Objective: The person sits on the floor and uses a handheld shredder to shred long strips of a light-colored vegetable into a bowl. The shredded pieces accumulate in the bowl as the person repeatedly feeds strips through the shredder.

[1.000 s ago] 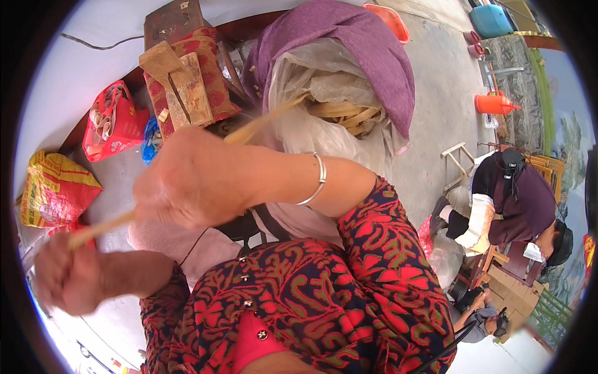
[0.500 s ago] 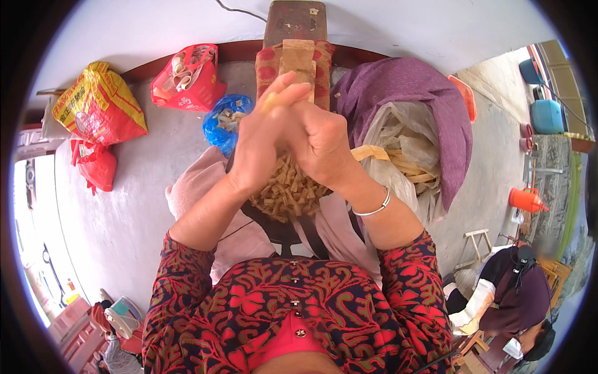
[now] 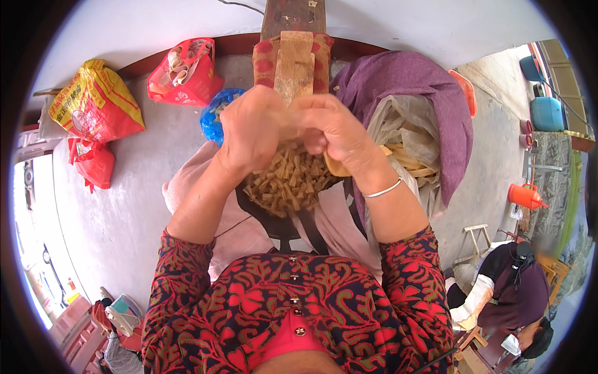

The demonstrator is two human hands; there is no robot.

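My left hand (image 3: 250, 132) and my right hand (image 3: 336, 129) meet in front of my chest, fingers curled inward. A flat tan strip (image 3: 337, 166) hangs below my right palm, and a blurred tan piece shows between the fingertips of both hands. Motion smears the left fingers. Under the hands, a heap of small folded tan pieces (image 3: 289, 184) fills a dark container on my lap. Just beyond them, a narrow wooden board (image 3: 295, 62) lies on a red patterned cushion (image 3: 264, 65) on a wooden bench (image 3: 293, 17).
To the right, a purple sack (image 3: 453, 124) surrounds a clear plastic bag (image 3: 402, 118) of tan strips (image 3: 416, 167). A blue bag (image 3: 212, 124), a red bag (image 3: 187, 84) and a yellow-red sack (image 3: 99, 103) stand left. Another person (image 3: 514, 290) sits at lower right.
My hands have come lower and turned from pressed together with fingers raised to fingertips meeting. The tan strip has swung from beside my right wrist to below the palm.
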